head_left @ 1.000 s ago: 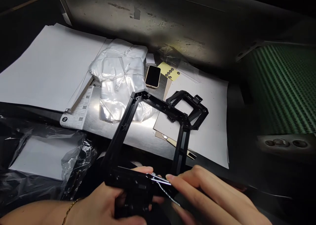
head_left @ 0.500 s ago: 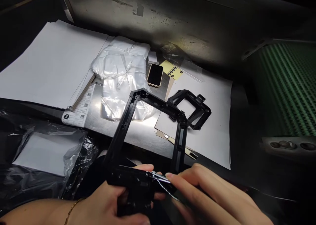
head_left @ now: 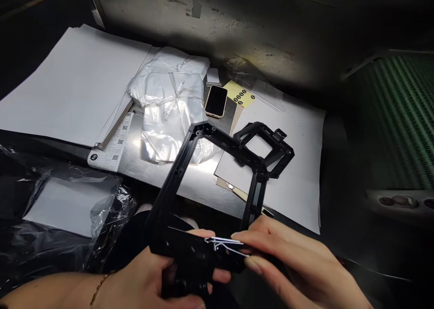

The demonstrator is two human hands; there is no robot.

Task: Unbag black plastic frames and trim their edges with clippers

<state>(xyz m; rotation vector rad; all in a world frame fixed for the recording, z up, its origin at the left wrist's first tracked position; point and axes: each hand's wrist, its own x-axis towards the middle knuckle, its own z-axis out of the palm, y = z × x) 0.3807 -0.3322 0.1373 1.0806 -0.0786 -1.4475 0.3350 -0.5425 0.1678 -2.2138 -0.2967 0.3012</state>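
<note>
A black plastic frame (head_left: 206,182) is gripped along its near edge by the left hand (head_left: 159,282), held up over the table edge (head_left: 190,189), while a thin metal clip (head_left: 225,244) on that edge is pinched by the right hand (head_left: 291,263).

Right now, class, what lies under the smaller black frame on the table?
The smaller black frame rests on a white sheet, visible through its opening. The held large frame covers its near-left corner.
</note>
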